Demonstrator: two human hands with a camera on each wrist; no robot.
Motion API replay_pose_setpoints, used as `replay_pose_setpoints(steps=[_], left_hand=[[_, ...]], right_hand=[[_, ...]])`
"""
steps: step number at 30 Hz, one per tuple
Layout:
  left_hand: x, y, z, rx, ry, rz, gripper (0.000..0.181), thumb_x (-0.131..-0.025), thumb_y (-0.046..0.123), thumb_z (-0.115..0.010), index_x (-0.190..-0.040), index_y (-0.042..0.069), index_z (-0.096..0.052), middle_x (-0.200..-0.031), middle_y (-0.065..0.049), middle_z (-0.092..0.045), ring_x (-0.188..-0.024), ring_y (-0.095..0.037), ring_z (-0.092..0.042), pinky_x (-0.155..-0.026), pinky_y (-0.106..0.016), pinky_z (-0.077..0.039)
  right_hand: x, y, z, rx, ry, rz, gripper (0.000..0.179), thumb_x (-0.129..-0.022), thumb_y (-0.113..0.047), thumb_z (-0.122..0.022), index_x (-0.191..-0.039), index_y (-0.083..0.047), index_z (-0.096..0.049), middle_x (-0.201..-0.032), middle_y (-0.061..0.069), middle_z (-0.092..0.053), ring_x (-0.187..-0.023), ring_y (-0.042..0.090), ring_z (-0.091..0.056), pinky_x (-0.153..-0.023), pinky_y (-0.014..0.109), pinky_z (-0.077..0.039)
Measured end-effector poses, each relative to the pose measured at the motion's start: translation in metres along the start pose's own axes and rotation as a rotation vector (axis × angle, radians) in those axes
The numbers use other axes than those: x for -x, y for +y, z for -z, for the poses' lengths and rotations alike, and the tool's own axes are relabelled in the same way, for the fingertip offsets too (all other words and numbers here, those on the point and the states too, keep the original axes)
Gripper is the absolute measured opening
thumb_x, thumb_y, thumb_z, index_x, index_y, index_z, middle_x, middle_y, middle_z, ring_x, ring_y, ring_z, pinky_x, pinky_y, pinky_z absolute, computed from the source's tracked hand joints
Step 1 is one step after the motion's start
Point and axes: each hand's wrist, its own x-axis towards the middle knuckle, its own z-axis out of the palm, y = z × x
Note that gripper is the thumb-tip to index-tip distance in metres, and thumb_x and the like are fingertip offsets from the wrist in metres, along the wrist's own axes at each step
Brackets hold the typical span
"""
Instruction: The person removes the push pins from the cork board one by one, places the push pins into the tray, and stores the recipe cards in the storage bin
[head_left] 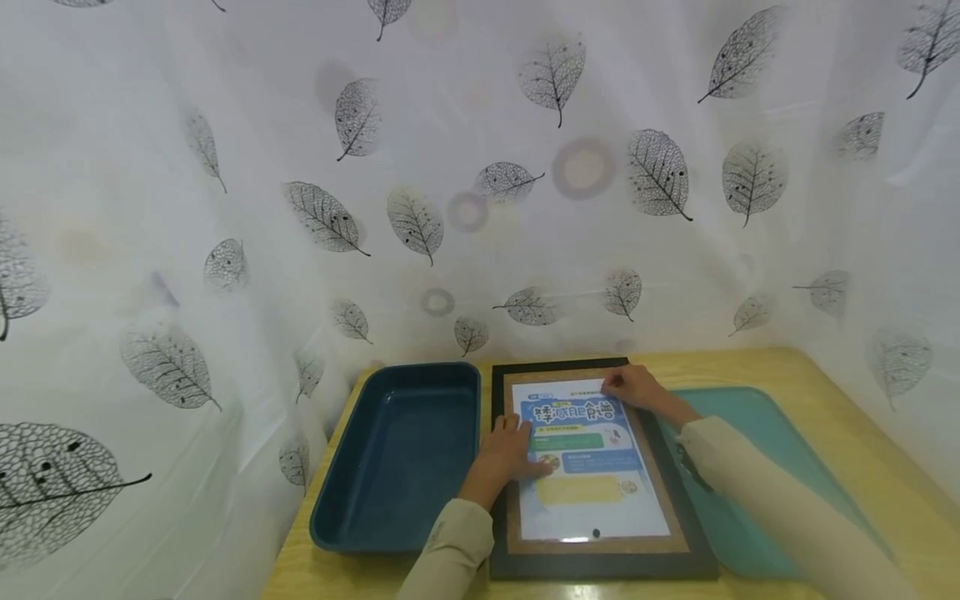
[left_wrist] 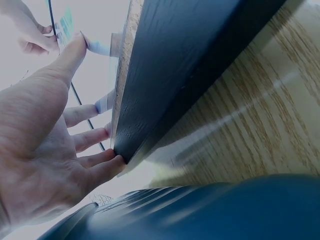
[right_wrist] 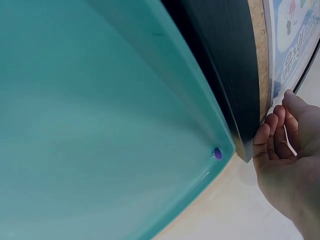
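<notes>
A printed poster [head_left: 600,512] in a clear, shiny sleeve lies on a cork board [head_left: 513,533] with a black frame [head_left: 600,567]. A small black round pin [head_left: 596,532] sits near the poster's bottom edge. My left hand [head_left: 504,454] rests spread on the poster's left side, its fingers reaching over the frame's edge in the left wrist view. At the poster's top right corner, my right hand [head_left: 637,388] has curled fingers and pinches the corner. Anything small between those fingertips is hidden.
Left of the board stands a deep dark blue tray [head_left: 397,492]. A shallow teal tray [head_left: 750,467] lies on the right, partly under my forearm, with a small purple piece [right_wrist: 217,153] in one corner. A leaf-patterned curtain [head_left: 480,250] surrounds the wooden table [head_left: 772,367].
</notes>
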Motion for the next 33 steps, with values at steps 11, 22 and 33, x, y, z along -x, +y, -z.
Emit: replay_pose_setpoints(steps=[11,22,33], left_hand=[[0.002,-0.001,-0.004,-0.019,0.003,-0.007,0.089,-0.086,0.064,-0.076,-0.152,0.01,-0.05,-0.156,-0.014,-0.045,-0.138,-0.032,-0.043,-0.114,-0.047,-0.043],[0.003,0.001,0.001,0.002,-0.006,-0.019,0.089,-0.087,0.062,-0.076,-0.152,0.008,-0.049,-0.157,-0.015,-0.043,-0.138,-0.033,-0.043,-0.114,-0.048,-0.043],[-0.001,0.0,0.001,-0.007,-0.026,-0.003,0.091,-0.086,0.065,-0.075,-0.154,0.011,-0.048,-0.159,-0.014,-0.042,-0.141,-0.033,-0.04,-0.117,-0.048,-0.04]], right_hand=[[0.005,-0.001,0.004,0.019,0.015,0.026,0.008,-0.093,-0.011,-0.073,-0.09,-0.004,-0.074,-0.085,0.005,-0.072,-0.08,0.022,-0.067,-0.08,0.045,-0.058],[0.013,0.001,0.016,-0.006,0.004,0.025,0.006,-0.093,-0.009,-0.073,-0.093,-0.004,-0.071,-0.092,0.01,-0.072,-0.086,0.024,-0.068,-0.082,0.044,-0.059],[0.021,0.008,0.029,0.02,0.034,0.04,0.008,-0.092,-0.006,-0.075,-0.095,0.001,-0.071,-0.09,0.012,-0.072,-0.083,0.026,-0.069,-0.074,0.041,-0.06]])
